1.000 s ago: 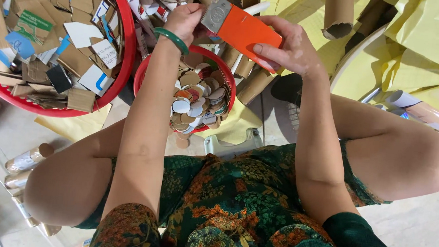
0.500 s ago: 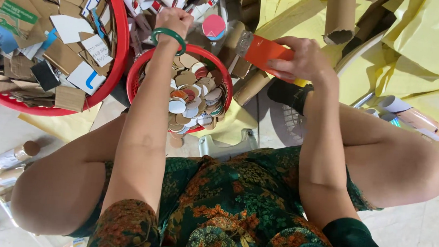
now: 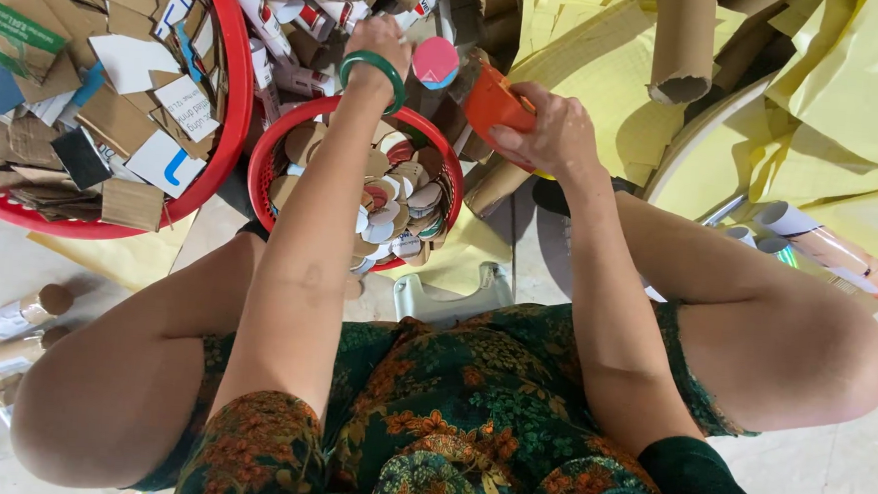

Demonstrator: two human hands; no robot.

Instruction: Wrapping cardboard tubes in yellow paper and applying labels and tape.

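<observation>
One head-worn camera looks steeply down, close over lap (image 3: 450,428) and baskets (image 3: 263,168).

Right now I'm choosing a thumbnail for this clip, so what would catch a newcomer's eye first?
The orange tube in the right hand stands out at top centre, beside a pink disc at the left hand. Below them sits a small red basket full of round card discs. A bigger red basket of cardboard scraps fills the upper left.
</observation>
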